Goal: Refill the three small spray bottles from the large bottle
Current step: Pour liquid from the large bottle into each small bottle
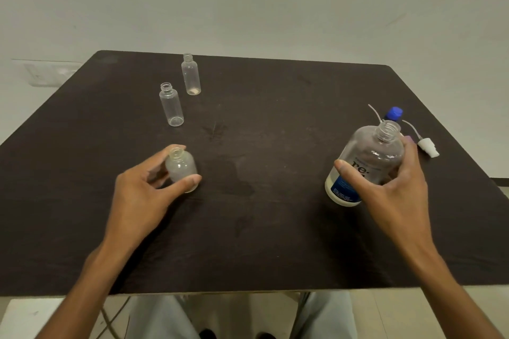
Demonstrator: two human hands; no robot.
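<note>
Left hand (143,190): curled round small spray bottle (181,169), steadied uncapped for filling.
Right hand (396,173): wrapped round large bottle (363,165), readied for pouring.

You've got a dark brown table (261,242) with a matt, faintly grainy wood-look top. The three small bottles, far (191,74), middle (171,105) and the one nearest you (181,170), are clear, smooth, glossy plastic. Your large clear plastic bottle (366,162) catches shiny highlights and wears a smooth blue-and-white label. The ribbed blue cap (394,113) and white spray heads (428,147) look like plain plastic too.
</note>
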